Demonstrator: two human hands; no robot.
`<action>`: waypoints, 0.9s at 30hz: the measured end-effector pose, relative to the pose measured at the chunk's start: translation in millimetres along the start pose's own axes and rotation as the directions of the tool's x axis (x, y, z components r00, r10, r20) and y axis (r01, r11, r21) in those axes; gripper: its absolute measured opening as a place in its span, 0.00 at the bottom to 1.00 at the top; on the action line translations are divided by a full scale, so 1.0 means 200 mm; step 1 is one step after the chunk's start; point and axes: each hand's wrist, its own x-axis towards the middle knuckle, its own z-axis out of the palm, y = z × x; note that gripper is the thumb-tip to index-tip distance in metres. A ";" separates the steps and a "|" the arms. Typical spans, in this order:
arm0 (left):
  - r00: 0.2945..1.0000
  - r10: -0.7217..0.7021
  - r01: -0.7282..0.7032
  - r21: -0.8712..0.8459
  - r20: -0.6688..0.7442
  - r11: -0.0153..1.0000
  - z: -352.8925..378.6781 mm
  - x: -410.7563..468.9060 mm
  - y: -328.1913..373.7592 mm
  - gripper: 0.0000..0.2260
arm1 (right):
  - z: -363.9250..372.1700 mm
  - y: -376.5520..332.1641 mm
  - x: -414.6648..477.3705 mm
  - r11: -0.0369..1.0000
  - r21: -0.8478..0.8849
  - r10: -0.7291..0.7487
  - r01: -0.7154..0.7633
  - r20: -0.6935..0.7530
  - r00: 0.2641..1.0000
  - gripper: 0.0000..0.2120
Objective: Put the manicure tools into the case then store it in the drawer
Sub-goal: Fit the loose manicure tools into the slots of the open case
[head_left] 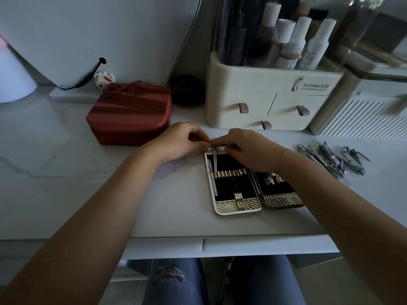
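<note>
Together, fingers [220, 142] of left hand [178, 139], right hand [244, 148] pinch slim tool [214, 161] over case [237, 208].

Place: home dressing table | Surface: white marble-look tabletop [66, 172] with shallow drawer fronts [264, 245] under its edge | Evidence: cream cosmetics organiser [253, 89] with small pull-tab drawers, lotion and cosmetic bottles [317, 47] standing in its top | Also: red zipped vanity bag [132, 115] with a bow, small toy figure [103, 78] by the wall

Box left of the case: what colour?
The box is dark red, seen in the head view.
</note>
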 end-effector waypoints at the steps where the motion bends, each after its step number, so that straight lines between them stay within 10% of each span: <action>1: 1.000 0.001 -0.001 0.007 -0.001 1.000 0.00 0.00 0.00 0.04 | 0.00 0.01 0.00 1.000 0.001 -0.010 0.010 0.005 1.000 0.21; 27: 1.000 -0.001 0.001 -0.011 0.025 1.000 0.00 0.00 0.00 0.03 | -0.02 0.05 -0.06 0.981 0.187 -0.062 0.045 0.085 0.994 0.17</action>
